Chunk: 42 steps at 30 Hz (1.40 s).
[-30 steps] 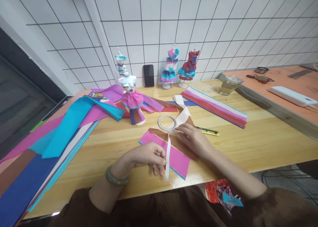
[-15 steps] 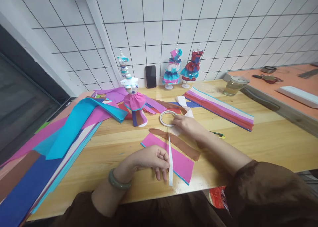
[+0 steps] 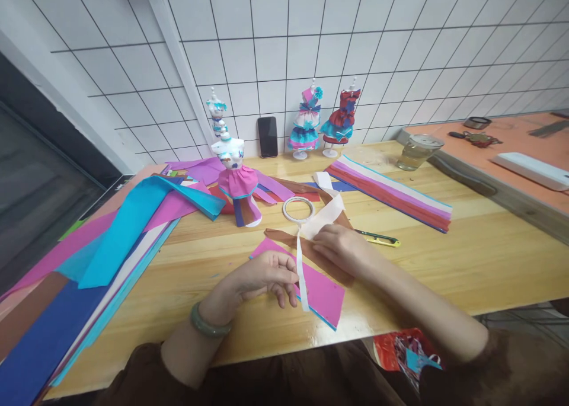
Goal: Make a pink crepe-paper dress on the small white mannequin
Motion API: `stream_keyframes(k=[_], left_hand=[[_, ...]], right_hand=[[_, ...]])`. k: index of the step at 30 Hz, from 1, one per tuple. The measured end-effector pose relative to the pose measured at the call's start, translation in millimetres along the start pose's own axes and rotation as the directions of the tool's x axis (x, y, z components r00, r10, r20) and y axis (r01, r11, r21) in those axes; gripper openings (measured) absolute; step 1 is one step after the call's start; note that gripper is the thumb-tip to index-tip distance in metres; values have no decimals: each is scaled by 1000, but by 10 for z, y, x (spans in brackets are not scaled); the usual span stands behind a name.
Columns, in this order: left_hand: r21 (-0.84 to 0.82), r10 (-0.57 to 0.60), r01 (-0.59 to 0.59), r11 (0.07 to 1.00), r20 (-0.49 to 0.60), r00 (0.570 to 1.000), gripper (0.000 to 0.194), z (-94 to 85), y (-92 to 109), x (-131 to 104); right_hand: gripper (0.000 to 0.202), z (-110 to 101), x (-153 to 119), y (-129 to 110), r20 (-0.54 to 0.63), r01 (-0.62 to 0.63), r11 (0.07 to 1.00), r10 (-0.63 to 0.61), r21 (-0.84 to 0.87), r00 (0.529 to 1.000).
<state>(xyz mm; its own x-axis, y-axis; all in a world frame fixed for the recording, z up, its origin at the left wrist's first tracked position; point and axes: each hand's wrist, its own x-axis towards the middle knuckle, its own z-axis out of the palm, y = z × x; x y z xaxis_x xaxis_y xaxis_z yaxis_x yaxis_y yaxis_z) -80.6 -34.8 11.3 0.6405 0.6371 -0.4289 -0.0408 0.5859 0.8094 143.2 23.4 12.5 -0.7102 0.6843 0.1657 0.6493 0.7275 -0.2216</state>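
Note:
A narrow white strip [image 3: 302, 275] runs down from the roll of tape [image 3: 285, 211]. Its lower part is pinched in my left hand [image 3: 271, 275], above a pink paper piece [image 3: 326, 293] with a blue edge. My right hand [image 3: 340, 246] rests over a brown paper strip [image 3: 284, 238] and beside a wide white strip [image 3: 329, 214]; whether its fingers hold anything is hidden. Left of the tape roll stands a small dress form [image 3: 231, 157] in a pink skirt.
Coloured paper strips [image 3: 128, 234] cover the left side. At the back are a phone [image 3: 268, 137] and two dressed forms [image 3: 306, 127]. A cutter [image 3: 382, 239], striped paper [image 3: 391, 195] and a cup [image 3: 418, 152] lie or stand to the right.
My right hand has moved off the tape roll, down and to the right, uncovering the wide white strip and the cutter. The narrow strip's lower end has risen slightly with my left hand.

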Motion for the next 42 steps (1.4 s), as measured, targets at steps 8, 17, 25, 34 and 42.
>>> stream_keyframes(k=[8, 17, 25, 34, 42], left_hand=[[-83, 137, -140, 987, -44, 990, 21, -47, 31, -20], [-159, 226, -229, 960, -37, 973, 14, -66, 32, -43], [-231, 252, -264, 937, -80, 965, 11, -62, -10, -3], [-241, 246, -295, 925, -213, 946, 14, -84, -68, 112], [-231, 229, -276, 933, -209, 951, 15, -72, -56, 99]], right_hand=[[25, 223, -112, -231, -4, -5, 1000, 5, -18, 1000], [24, 100, -91, -364, -4, -73, 958, 77, 278, 997], [22, 363, -112, -617, -2, -16, 991, 17, 133, 1000], [24, 124, -352, -456, -96, 99, 959, -77, 265, 992], [34, -5, -888, 530, -227, -300, 934, 254, -196, 940]])
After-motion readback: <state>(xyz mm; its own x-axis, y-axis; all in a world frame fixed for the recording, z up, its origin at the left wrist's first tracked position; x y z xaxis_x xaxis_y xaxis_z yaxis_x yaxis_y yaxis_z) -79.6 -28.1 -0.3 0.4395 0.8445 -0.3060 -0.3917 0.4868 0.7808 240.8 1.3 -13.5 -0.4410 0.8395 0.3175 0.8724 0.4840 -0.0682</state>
